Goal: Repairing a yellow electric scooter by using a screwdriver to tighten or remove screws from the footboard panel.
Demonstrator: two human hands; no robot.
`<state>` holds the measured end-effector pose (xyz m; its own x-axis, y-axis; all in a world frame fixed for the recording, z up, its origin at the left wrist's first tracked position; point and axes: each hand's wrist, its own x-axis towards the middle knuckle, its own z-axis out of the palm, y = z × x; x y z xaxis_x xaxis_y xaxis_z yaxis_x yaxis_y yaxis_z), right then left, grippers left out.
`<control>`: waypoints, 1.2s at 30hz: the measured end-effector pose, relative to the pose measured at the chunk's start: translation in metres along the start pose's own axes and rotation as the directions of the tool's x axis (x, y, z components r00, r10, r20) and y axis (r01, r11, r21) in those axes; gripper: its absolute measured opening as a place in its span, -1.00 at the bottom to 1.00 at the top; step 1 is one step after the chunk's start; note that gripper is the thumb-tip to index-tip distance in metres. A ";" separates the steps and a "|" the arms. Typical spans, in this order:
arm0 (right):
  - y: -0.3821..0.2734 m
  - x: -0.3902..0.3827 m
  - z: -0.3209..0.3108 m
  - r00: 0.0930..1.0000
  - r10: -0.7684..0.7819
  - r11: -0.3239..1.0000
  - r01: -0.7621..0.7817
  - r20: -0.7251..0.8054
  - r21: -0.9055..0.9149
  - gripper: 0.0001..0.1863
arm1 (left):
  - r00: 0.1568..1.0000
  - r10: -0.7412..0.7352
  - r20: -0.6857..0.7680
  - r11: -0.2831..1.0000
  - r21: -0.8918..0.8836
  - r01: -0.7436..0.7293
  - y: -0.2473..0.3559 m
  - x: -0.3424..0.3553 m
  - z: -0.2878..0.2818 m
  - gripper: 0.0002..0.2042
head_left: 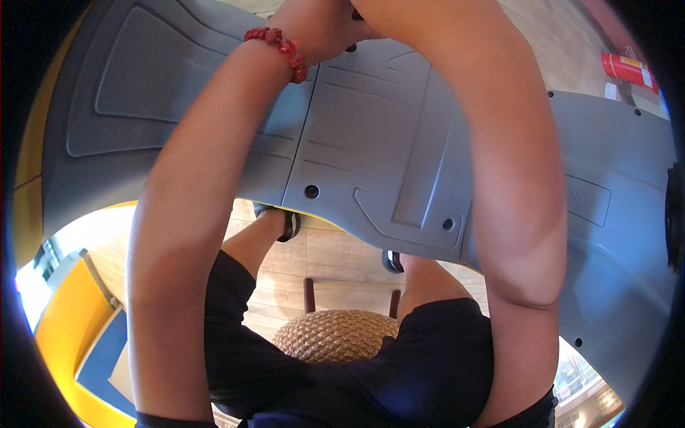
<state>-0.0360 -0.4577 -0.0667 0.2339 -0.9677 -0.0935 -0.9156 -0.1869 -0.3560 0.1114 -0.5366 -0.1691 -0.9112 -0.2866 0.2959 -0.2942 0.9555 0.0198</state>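
Note:
My left hand (322,27) reaches to the top edge, over a large grey moulded panel (342,153). Its fingers are hidden, so I cannot see whether it holds anything. A red beaded bracelet (275,37) circles the left wrist. My right forearm (492,78) curves up and inward until it passes in front of the left hand; the right hand itself lies past the top edge. A small dark spot (357,14) shows between the two, too little of it to name. The panel has raised ribs, seams and round dark holes (312,191).
A woven stool seat (332,335) shows between my legs, above a light wood floor (335,257). My feet are under the panel's near edge. A red fire extinguisher (628,70) lies at the far right. At the lower left is a yellow and blue piece (68,321).

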 end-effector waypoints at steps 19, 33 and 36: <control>-0.001 -0.002 0.008 0.998 -0.060 0.995 0.057 -0.032 -0.079 -0.71 | 0.878 -0.367 0.307 0.777 -0.418 0.470 0.014 0.000 -0.032 -0.72; -0.003 -0.003 0.011 0.996 -0.079 0.992 0.075 -0.039 -0.104 -0.71 | 0.959 -0.202 0.200 0.941 -0.230 0.247 0.008 0.000 -0.018 -0.80; -0.003 -0.002 0.011 0.997 -0.076 0.993 0.072 -0.032 -0.096 -0.71 | 0.887 -0.302 0.349 0.787 -0.434 0.439 0.010 -0.004 -0.036 -0.79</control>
<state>-0.0306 -0.4530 -0.0759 0.2919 -0.9558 -0.0360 -0.9233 -0.2717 -0.2713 0.1229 -0.5237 -0.1356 -0.8199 -0.5674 -0.0769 -0.5063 0.6557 0.5601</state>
